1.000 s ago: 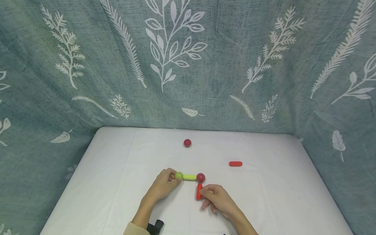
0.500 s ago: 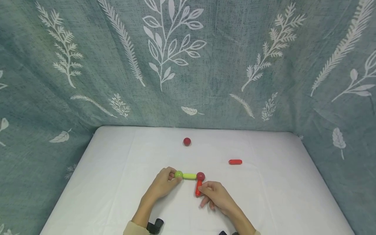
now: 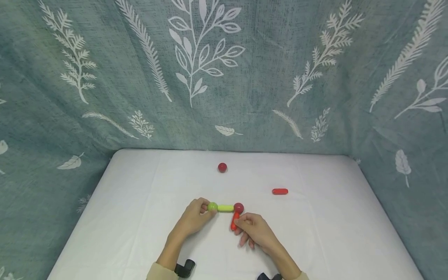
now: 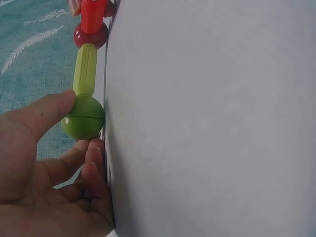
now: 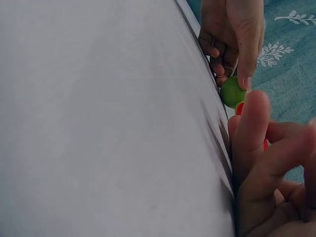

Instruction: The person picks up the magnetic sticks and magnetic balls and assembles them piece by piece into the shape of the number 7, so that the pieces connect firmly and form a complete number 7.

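Head: red rod (image 3: 235, 222), pinched by right hand (image 3: 258, 232), touches dark-red ball (image 3: 238, 207), slanting more than before; left hand (image 3: 193, 218) pinches green ball (image 3: 212, 207); lime rod (image 3: 225, 208) spans both balls; left wrist: green ball glossy, seamed; lime rod grooved; right wrist: red rod mostly hidden.

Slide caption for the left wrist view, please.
Left hand holding a glossy green ball that meets a grooved lime-green rod.

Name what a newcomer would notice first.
The bright green ball in the left hand probably draws the eye first, with a lime stick leading from it to a red ball. On that ball's near side, the right hand holds a red stick. Behind the white table hangs a leafy curtain.
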Available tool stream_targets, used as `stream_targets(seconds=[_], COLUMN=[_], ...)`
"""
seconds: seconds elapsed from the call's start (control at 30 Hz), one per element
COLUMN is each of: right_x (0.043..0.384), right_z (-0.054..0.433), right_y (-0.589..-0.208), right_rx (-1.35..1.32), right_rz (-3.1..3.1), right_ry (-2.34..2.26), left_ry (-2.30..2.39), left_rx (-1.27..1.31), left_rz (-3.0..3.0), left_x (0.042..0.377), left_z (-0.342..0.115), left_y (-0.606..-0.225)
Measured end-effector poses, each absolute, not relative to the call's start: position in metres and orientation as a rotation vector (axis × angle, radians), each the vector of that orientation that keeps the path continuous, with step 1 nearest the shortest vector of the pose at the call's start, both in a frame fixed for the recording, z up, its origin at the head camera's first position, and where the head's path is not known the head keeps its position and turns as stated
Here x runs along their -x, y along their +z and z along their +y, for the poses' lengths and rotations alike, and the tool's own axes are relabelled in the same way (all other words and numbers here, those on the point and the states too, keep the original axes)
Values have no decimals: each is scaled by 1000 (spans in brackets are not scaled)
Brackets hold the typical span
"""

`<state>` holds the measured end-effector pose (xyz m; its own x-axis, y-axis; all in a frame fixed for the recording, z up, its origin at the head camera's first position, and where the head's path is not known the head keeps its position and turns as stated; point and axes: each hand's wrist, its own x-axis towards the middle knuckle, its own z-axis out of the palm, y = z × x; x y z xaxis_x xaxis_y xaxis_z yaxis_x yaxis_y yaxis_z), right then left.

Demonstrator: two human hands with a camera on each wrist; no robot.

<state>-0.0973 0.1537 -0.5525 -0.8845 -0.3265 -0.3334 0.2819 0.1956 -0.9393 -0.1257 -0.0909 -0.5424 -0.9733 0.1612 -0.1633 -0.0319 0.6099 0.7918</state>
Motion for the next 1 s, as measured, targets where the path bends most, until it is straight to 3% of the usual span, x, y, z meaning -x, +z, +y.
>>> stream_targets(seconds=[1.0], right_x=[97], right_z=[154], right_y=[-553], right_rx=[23], right_rz=[2017], right_ry=[-1733], left_ry=[1315], left_rx=[-120], left_rz=[2631], left_x=[124], left_z=[-90], left_y=[-544])
